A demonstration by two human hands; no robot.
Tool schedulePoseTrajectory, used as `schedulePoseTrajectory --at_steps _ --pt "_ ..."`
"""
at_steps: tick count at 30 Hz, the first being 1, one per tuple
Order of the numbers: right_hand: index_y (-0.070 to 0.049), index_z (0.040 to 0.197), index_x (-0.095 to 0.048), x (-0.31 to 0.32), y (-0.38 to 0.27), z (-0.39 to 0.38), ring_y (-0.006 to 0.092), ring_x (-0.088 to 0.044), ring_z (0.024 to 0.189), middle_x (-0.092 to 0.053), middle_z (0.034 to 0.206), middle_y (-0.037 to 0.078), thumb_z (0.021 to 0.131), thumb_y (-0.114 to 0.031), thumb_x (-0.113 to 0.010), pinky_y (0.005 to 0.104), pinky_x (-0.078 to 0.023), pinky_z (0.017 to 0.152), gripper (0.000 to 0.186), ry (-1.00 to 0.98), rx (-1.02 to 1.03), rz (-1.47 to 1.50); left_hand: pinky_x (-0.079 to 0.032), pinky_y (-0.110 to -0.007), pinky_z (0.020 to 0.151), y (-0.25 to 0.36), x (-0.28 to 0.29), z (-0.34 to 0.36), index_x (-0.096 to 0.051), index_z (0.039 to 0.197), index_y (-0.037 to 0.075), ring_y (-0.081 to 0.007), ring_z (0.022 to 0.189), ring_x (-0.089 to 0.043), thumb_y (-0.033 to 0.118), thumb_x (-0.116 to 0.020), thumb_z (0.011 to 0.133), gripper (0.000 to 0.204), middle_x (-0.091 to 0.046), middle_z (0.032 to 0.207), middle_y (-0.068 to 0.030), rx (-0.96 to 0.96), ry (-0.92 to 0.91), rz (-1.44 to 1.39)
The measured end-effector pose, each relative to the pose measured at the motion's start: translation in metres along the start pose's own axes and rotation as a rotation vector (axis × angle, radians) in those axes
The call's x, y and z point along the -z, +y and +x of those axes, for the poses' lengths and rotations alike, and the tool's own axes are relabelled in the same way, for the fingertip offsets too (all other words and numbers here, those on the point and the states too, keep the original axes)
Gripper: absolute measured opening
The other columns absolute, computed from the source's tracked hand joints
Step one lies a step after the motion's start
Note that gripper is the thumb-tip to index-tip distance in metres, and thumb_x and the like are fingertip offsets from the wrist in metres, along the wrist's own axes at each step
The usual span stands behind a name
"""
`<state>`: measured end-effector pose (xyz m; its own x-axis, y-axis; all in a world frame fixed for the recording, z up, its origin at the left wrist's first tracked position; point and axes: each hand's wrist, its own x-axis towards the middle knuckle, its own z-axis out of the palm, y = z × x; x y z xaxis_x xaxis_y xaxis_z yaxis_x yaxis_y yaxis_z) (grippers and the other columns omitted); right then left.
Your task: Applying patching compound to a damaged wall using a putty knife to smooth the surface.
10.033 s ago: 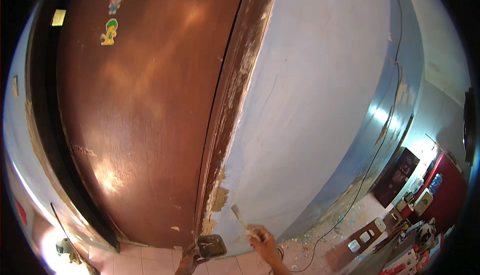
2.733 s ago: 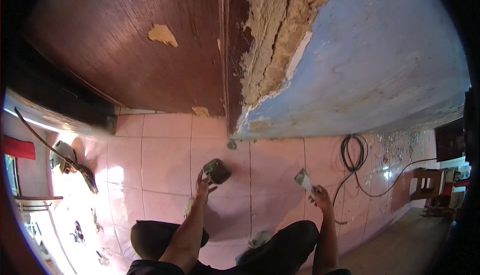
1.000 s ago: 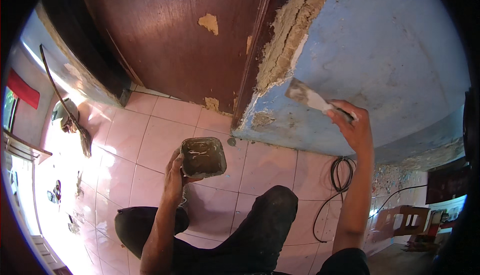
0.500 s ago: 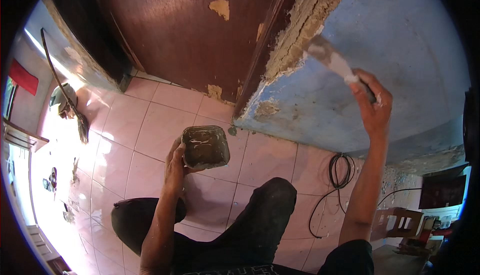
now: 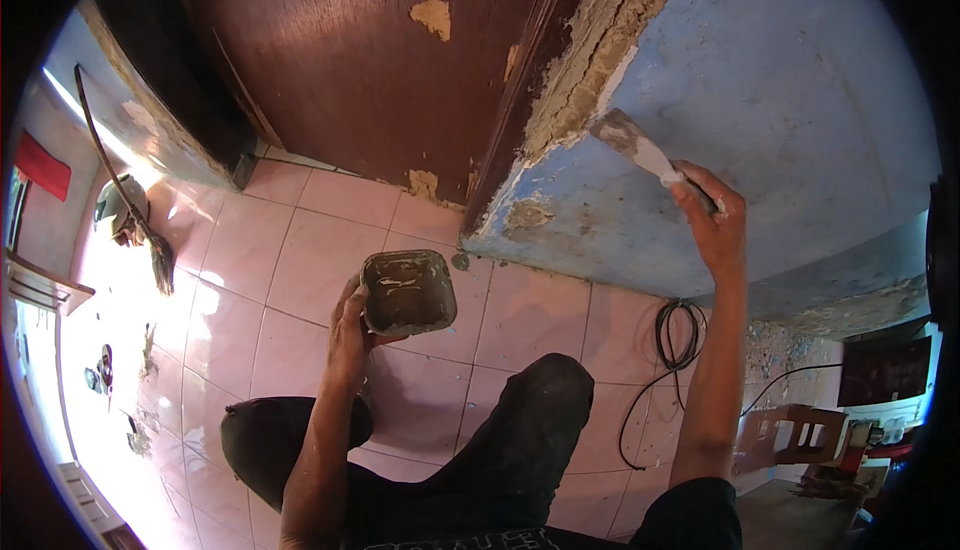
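Note:
My right hand (image 5: 715, 212) is closed round the dark handle of a putty knife (image 5: 640, 150), whose blade is smeared with pale filler. The blade's tip touches the blue wall (image 5: 780, 120) at the edge of a rough, cracked strip of bare plaster (image 5: 590, 65) beside the door frame. My left hand (image 5: 348, 328) grips a square, dirty container (image 5: 432, 317) by its left side, its mouth facing up. Streaks of pale paste lie inside it. The container is held above the tiled floor, between my knees and the door.
A brown door (image 5: 360, 70) with peeled patches stands ahead. A coiled black cable (image 5: 678, 338) lies on the pink tiles near the wall. At the left are a broom (image 5: 160, 260) and a helmet-like object (image 5: 118, 205). A brown slotted stool or crate (image 5: 790, 437) stands at the right.
The putty knife in my right hand has moved down and left along the edge of the bare plaster. My left hand and the container have hardly moved.

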<state>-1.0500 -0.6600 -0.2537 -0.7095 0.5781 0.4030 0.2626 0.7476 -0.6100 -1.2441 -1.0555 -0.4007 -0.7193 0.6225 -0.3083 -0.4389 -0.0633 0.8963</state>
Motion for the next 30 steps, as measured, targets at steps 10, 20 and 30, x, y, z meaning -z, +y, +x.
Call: schedulePoseTrajectory --at_steps 10,20,30 --pt "0.0 0.119 -0.073 -0.027 0.01 -0.034 0.009 -0.063 0.081 -0.075 0.095 0.006 0.096 -0.024 -0.074 0.0258 -0.052 0.074 0.033 -0.07 -0.001 0.128 -0.061 -0.044 0.09 0.002 -0.006 0.003 -0.043 0.15 0.007 -0.0285 0.122 -0.066 0.042 -0.044 0.106 0.056 -0.061 0.139 -0.0156 0.002 -0.094 -0.121" --pt "-0.006 0.125 -0.063 -0.082 -0.007 -0.145 0.0078 -0.058 0.065 -0.064 0.079 0.001 0.098 -0.031 -0.072 0.0248 -0.044 0.054 0.039 -0.027 -0.537 0.579 -0.063 -0.044 0.092 0.017 -0.013 0.007 -0.042 0.148 0.001 -0.0286 0.115 -0.069 0.025 -0.051 0.105 0.05 -0.06 0.137 -0.0165 -0.054 -0.221 -0.32" --pt "-0.004 0.123 -0.065 -0.025 -0.063 -0.131 0.0059 -0.052 0.063 -0.064 0.082 0.0 0.091 -0.013 -0.073 0.0225 -0.041 0.054 0.034 -0.101 -0.422 0.551 -0.056 -0.033 0.092 0.072 0.003 0.006 -0.041 0.155 0.005 -0.0152 0.115 -0.064 0.024 -0.056 0.105 0.055 -0.059 0.141 -0.008 -0.091 -0.15 0.084"
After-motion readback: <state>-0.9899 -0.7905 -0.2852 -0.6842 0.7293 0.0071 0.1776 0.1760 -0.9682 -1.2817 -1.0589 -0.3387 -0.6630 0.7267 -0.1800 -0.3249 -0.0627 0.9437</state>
